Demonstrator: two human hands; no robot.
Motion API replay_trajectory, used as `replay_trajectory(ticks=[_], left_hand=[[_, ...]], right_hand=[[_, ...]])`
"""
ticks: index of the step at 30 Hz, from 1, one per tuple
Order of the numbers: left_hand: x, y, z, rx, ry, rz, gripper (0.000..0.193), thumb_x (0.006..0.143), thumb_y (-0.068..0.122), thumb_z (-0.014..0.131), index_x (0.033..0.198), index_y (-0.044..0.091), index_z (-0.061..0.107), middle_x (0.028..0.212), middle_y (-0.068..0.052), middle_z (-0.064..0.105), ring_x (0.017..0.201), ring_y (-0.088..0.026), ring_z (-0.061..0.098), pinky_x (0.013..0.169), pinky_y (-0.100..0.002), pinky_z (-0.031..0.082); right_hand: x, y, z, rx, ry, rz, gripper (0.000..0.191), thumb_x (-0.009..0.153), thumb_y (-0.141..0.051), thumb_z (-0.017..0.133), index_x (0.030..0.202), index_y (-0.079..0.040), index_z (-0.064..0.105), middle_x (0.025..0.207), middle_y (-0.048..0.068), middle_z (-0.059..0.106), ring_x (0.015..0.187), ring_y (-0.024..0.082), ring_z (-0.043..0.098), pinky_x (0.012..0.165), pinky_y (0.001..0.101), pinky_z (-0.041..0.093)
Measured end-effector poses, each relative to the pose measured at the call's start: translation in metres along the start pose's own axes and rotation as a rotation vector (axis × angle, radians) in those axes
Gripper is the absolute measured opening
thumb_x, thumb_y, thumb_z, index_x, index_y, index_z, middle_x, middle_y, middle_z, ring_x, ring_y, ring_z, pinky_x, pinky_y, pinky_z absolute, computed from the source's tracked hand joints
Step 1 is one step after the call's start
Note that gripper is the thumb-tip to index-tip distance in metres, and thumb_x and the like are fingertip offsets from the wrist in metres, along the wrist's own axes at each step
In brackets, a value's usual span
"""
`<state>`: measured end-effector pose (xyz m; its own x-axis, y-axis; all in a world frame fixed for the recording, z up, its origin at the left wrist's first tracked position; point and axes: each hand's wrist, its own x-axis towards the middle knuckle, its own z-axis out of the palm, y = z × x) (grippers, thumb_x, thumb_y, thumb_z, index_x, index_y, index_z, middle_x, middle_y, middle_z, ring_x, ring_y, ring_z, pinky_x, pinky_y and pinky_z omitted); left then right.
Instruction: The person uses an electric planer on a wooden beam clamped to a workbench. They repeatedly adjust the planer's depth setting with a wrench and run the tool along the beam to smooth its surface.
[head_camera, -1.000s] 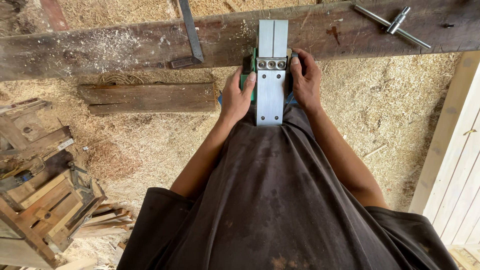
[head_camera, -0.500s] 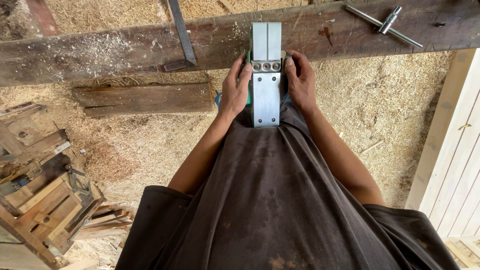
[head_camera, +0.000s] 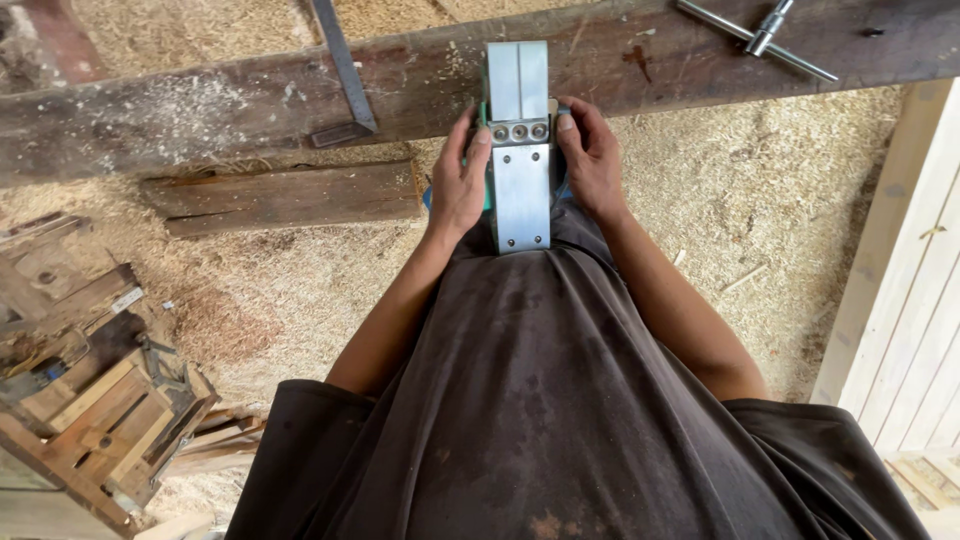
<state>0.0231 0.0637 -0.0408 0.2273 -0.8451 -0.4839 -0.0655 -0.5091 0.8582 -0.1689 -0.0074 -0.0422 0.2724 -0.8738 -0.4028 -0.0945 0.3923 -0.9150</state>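
An electric hand planer (head_camera: 520, 150) lies upside down with its flat metal sole facing up, its front end resting on a long dark wooden beam (head_camera: 200, 110) and its rear end against my dark shirt. My left hand (head_camera: 462, 180) grips its left side, fingers curled near the row of three bolts. My right hand (head_camera: 590, 160) grips its right side. The planer's green body shows only as thin slivers between my fingers.
A metal square (head_camera: 340, 75) lies on the beam to the left, a T-shaped metal wrench (head_camera: 760, 35) to the right. A short plank (head_camera: 290, 195) rests on the sawdust-covered floor (head_camera: 750, 180). Wooden offcuts (head_camera: 90, 400) pile at lower left; pale boards (head_camera: 910, 300) stand at right.
The view has shifted slightly; both hands have stayed on the planer's sides with small finger adjustments near the bolts.
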Motion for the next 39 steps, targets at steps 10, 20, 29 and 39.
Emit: replay_trajectory(ticks=[10,20,29,39], left_hand=[[0.0,0.012,0.0,0.086,0.015,-0.074,0.058,0.106,0.045,0.049,0.155,0.014,0.05,0.121,-0.015,0.076,0.102,-0.024,0.069,0.087,-0.035,0.054],[-0.001,0.014,-0.002,0.106,0.02,0.033,0.059,0.109,0.05,0.044,0.154,0.012,0.048,0.131,-0.014,0.072,0.117,-0.023,0.072,0.099,-0.035,0.055],[0.0,0.009,-0.004,0.045,0.005,0.06,0.064,0.109,0.053,0.045,0.156,0.01,0.043,0.136,-0.016,0.067,0.119,-0.025,0.07,0.095,-0.036,0.059],[-0.003,0.005,-0.001,0.005,0.12,0.044,0.062,0.107,0.05,0.045,0.149,0.005,0.053,0.127,-0.017,0.073,0.115,-0.025,0.071,0.097,-0.036,0.054]], right_hand=[[0.044,-0.003,-0.112,-0.623,0.409,-0.488,0.018,0.11,-0.017,0.067,0.104,0.0,0.069,0.095,0.009,0.068,0.082,0.013,0.068,0.07,0.0296,0.057],[0.074,-0.047,-0.287,-0.662,0.833,-0.416,0.024,0.087,0.001,0.085,0.102,-0.003,0.067,0.092,0.003,0.069,0.073,0.011,0.064,0.06,0.0279,0.06],[0.072,-0.058,-0.267,-0.372,0.598,-0.433,0.013,0.106,-0.01,0.08,0.108,-0.001,0.072,0.097,0.01,0.077,0.078,0.015,0.074,0.064,0.0256,0.063],[-0.011,-0.057,-0.046,-0.364,-0.107,-0.082,0.033,0.109,-0.036,0.064,0.117,-0.009,0.08,0.084,0.004,0.068,0.072,0.01,0.059,0.066,0.0276,0.055]])
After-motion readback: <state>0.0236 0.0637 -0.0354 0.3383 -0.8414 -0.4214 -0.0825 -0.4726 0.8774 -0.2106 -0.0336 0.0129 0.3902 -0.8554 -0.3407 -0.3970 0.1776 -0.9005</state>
